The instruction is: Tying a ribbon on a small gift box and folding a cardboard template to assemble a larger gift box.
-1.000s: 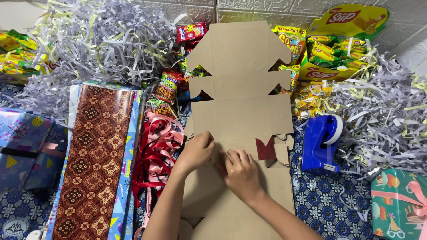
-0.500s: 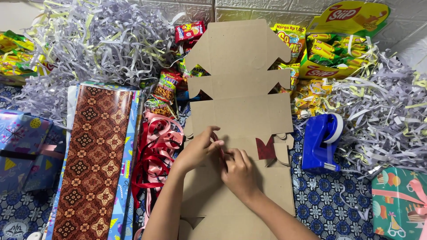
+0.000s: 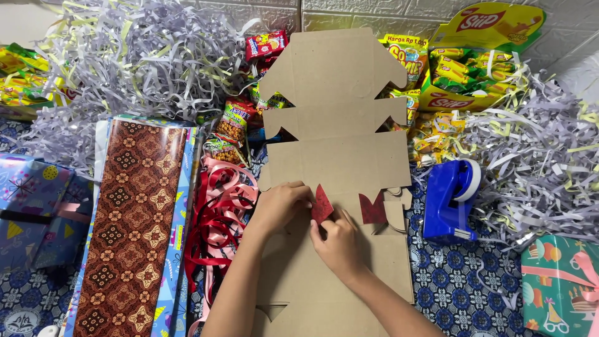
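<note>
A flat, unfolded brown cardboard box blank [image 3: 337, 156] lies across the middle of the patterned surface. My left hand [image 3: 282, 206] and my right hand [image 3: 337, 240] meet at its centre, both pinching a small cardboard flap [image 3: 322, 205] lifted up so its dark red underside shows. A second red flap [image 3: 373, 209] stands up just to the right, beside a cut-out tab.
A blue tape dispenser [image 3: 452, 200] sits right of the cardboard. Red and pink ribbons [image 3: 218, 212] and rolls of brown patterned wrapping paper [image 3: 131, 224] lie left. Shredded paper [image 3: 125, 56], snack packets [image 3: 234, 122] and a yellow snack carton [image 3: 474, 56] fill the back. A wrapped green gift [image 3: 561, 281] is at right.
My hands, earlier pressing flat on the cardboard's middle, have lifted a small flap so its red underside now shows between my fingers.
</note>
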